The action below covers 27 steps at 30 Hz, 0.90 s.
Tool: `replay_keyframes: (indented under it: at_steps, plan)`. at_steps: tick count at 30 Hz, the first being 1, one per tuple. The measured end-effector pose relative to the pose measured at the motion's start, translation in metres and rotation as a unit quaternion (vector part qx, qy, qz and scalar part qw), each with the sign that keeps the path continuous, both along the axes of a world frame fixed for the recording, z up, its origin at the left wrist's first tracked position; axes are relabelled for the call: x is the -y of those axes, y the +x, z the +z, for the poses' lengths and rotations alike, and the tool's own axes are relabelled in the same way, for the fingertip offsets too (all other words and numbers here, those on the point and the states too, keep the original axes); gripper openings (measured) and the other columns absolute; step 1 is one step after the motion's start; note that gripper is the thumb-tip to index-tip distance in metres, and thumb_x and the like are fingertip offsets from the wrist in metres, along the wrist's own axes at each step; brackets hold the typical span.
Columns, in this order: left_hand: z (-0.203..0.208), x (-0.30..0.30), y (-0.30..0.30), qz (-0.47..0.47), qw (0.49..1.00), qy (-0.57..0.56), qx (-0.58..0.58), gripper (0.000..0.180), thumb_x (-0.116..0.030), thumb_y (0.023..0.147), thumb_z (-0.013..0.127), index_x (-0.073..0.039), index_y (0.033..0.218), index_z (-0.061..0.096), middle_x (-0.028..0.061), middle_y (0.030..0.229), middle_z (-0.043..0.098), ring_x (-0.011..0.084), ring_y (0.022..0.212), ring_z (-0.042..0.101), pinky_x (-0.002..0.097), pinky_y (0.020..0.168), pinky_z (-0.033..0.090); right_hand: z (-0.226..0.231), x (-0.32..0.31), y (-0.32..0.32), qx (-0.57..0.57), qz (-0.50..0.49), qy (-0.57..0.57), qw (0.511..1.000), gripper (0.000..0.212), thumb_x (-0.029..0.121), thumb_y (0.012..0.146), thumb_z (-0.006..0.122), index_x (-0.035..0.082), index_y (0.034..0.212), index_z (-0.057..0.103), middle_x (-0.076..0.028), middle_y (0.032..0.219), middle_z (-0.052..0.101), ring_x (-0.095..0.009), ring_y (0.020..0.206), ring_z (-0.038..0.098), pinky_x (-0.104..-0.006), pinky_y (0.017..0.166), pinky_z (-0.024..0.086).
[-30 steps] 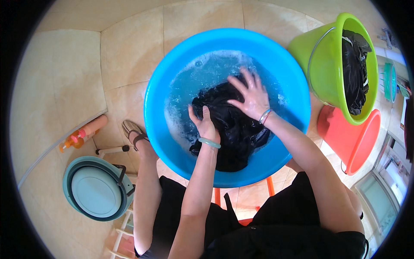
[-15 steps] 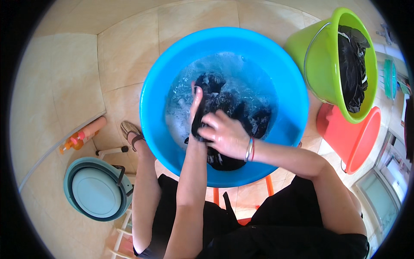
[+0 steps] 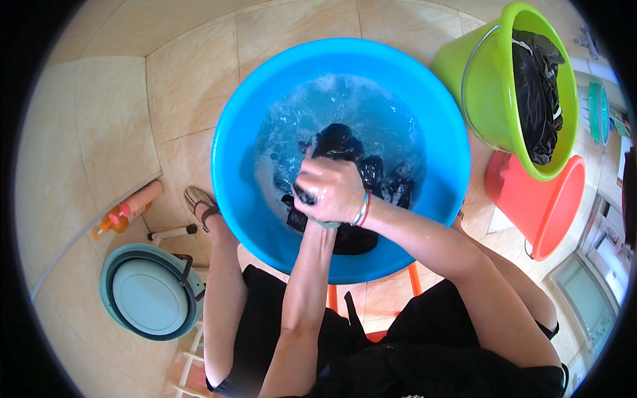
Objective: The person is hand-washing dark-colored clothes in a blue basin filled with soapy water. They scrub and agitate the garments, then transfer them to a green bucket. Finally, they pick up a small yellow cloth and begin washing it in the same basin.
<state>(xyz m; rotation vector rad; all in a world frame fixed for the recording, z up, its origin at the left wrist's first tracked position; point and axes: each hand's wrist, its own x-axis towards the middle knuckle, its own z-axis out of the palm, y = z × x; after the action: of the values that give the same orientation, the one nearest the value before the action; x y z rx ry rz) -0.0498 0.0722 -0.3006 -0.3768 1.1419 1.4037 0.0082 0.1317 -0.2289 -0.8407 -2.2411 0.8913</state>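
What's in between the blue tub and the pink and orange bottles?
In the head view, the person's left foot in a brown woven shoe is between the blue tub and the bottles, with tiled floor around it.

Right hand (image 3: 336, 189), curled, lies across the mostly hidden left hand (image 3: 309, 153). Left forearm (image 3: 309, 285) extends forward; right forearm (image 3: 428, 240) angles inward.

Blue basin (image 3: 444, 159), black cloth (image 3: 337, 142), lime-green bucket (image 3: 488, 96), coral-red bucket (image 3: 521, 199), beige marbled tiles (image 3: 192, 99)
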Motion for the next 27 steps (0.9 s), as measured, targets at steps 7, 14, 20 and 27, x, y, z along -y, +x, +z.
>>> replay_keyframes:
  at_steps: [7,14,20,27]
  plan:
    - [0.042,-0.004,0.015,-0.008,0.994,-0.104,0.019,0.043,-0.036,0.099,0.051,-0.001,0.123,0.059,0.0056,0.116,0.063,0.0159,0.107,0.060,0.0319,0.094,0.047,-0.084,-0.061,0.045,0.182,-0.081,-0.013,0.980,0.026,0.036,0.085,0.061,0.011,0.081,0.069,-0.006,0.087,0.065,-0.029,0.073,0.067,-0.0430,0.060,0.055]
    - [0.004,0.005,-0.034,-0.005,0.995,-0.005,-0.101,0.049,-0.017,0.100,0.055,-0.017,0.147,0.041,0.0101,0.149,0.040,0.0227,0.133,0.041,0.0373,0.108,0.038,-0.089,-0.056,0.066,0.288,-0.104,0.008,0.952,0.061,0.051,0.086,0.064,0.028,0.140,0.047,-0.013,0.145,0.037,-0.042,0.126,0.042,-0.0575,0.088,0.048]
    - [-0.029,-0.009,-0.022,-0.027,0.993,-0.023,-0.110,0.051,-0.019,0.102,0.052,-0.013,0.150,0.036,0.0055,0.153,0.036,0.0233,0.138,0.036,0.0386,0.114,0.029,-0.126,-0.067,0.063,0.379,-0.062,0.080,0.920,0.035,0.041,0.087,0.064,0.021,0.116,0.062,-0.012,0.119,0.056,-0.037,0.109,0.056,-0.0531,0.081,0.051]
    - [-0.032,-0.009,-0.043,-0.052,0.997,0.046,-0.035,0.060,-0.053,0.097,0.051,-0.010,0.139,0.049,0.0070,0.134,0.056,0.0251,0.119,0.054,0.0430,0.104,0.042,-0.043,-0.027,0.018,0.108,0.014,-0.030,0.994,0.021,0.034,0.082,0.070,0.017,0.094,0.066,-0.006,0.098,0.058,-0.026,0.090,0.060,-0.0377,0.067,0.055]
